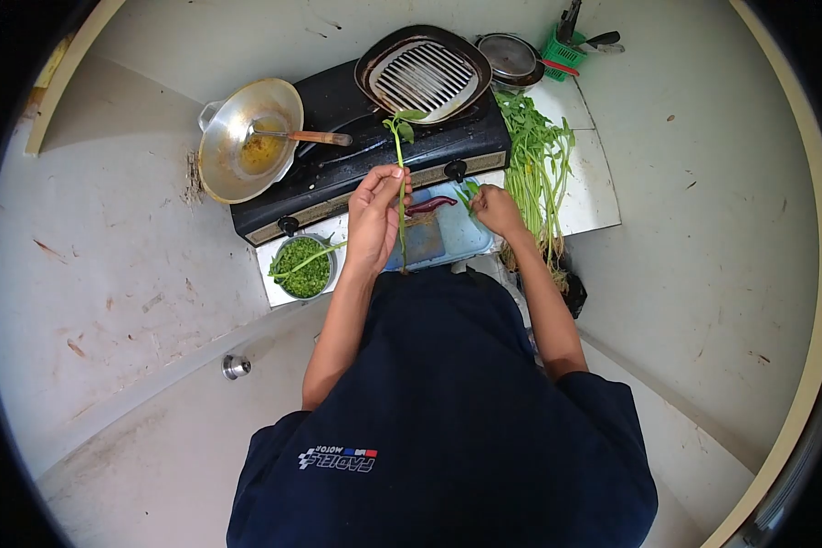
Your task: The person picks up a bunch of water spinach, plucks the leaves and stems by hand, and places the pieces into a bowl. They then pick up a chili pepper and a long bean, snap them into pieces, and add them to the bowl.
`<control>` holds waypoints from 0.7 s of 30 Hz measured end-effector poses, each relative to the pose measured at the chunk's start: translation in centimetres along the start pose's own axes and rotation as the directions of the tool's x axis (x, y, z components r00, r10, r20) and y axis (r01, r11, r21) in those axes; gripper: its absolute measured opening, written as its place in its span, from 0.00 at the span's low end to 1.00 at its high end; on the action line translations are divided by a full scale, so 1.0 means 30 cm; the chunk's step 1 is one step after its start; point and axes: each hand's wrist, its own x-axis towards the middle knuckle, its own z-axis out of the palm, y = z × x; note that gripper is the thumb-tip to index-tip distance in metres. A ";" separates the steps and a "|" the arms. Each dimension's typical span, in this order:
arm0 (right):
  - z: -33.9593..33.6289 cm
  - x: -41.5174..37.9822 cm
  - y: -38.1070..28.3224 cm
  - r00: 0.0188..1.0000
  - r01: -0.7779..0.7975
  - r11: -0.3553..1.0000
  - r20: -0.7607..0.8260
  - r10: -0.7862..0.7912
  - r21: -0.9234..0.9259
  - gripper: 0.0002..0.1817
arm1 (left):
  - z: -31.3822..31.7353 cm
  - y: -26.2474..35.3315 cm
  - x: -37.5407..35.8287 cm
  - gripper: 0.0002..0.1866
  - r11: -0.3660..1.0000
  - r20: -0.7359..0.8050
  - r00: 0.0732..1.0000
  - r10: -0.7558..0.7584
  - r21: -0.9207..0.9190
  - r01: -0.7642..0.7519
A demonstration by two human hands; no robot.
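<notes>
My left hand (374, 215) pinches a long green stem (398, 146) with a few leaves at its top, held upright in front of me. My right hand (500, 212) is closed at the right side of a blue tray (472, 239), with green leaves (467, 194) showing at its fingertips. In the tray lies a dark red, curved thing (434, 205), possibly a chili or a handle. Left of the tray stands a round pot of chopped greens (309, 267), a loose stem across it. To the right lies a bunch of leafy greens (539, 160) with roots.
Behind the tray is a black gas stove (338, 183). It bears a wok (212, 164) with a wooden-handled ladle (310, 137) and a ridged grill pan (367, 78). A lidded pan (507, 57) and a green utensil basket (564, 53) stand at the back right.
</notes>
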 end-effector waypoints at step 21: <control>0.138 -0.154 0.065 0.999 -0.007 0.988 -0.047 0.000 -0.155 0.10 | -0.041 0.012 0.012 0.06 1.000 -0.031 0.999 -0.010 0.014 0.010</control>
